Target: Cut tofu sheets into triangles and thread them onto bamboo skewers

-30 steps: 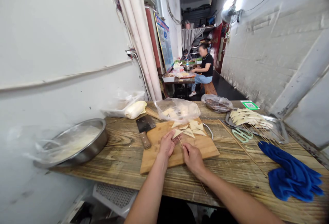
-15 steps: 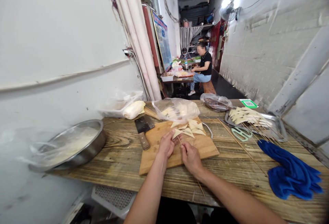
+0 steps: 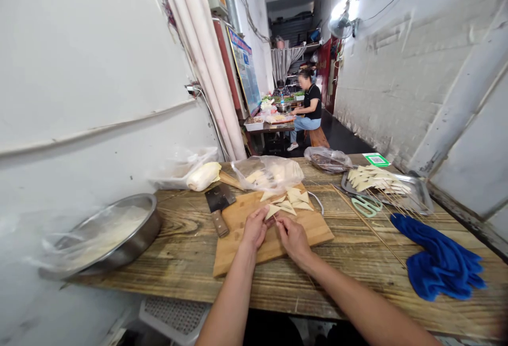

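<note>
My left hand [image 3: 254,228] pinches a pale triangular tofu piece [image 3: 272,210] over the wooden cutting board [image 3: 238,248]. My right hand [image 3: 291,236] is closed on a thin bamboo skewer whose tip sits at that piece; the rest of the stick is hidden under my hand and arm. More triangular pieces [image 3: 296,199] lie in a small heap on the board just beyond my fingers.
A cleaver [image 3: 217,206] lies at the board's left edge, a steel bowl [image 3: 130,243] far left. Plastic bags [image 3: 270,171] sit behind the board. A metal tray [image 3: 420,195] of skewered pieces, green scissors [image 3: 367,206], loose skewers [image 3: 369,224] and a blue cloth [image 3: 440,261] lie right. A person [image 3: 308,108] sits at a far table.
My right hand has slid forward along the skewer toward my left hand and the tofu piece. The view has shifted slightly.
</note>
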A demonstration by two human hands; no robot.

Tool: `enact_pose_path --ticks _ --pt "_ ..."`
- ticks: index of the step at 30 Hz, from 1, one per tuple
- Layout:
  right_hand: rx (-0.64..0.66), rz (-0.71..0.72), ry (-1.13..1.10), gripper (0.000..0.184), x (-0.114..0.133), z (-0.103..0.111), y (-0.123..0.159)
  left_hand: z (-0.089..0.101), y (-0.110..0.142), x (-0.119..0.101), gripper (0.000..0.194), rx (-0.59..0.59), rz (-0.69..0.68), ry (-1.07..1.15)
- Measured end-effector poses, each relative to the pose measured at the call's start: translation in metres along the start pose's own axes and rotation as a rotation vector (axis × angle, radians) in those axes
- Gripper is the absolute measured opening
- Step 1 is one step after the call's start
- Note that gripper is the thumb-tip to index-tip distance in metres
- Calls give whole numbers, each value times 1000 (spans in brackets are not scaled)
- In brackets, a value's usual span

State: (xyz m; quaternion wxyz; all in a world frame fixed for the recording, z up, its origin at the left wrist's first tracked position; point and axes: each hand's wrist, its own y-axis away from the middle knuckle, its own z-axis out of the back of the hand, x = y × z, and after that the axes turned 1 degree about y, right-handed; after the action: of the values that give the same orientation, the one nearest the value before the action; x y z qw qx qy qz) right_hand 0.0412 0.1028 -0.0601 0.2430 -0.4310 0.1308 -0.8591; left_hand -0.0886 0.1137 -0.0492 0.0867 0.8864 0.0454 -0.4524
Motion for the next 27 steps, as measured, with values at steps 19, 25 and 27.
enact_pose_path --ticks 19,25,27 --pt "-67 -142 113 24 -9 21 -9 -9 -9 6 28 -243 -184 -568" --pt "-89 -221 111 23 -19 22 -12 3 -52 -14 35 -369 -378 -1576" --pt "-95 -223 106 23 -20 21 -12 0 -63 -14 40 -412 -297 -1673"
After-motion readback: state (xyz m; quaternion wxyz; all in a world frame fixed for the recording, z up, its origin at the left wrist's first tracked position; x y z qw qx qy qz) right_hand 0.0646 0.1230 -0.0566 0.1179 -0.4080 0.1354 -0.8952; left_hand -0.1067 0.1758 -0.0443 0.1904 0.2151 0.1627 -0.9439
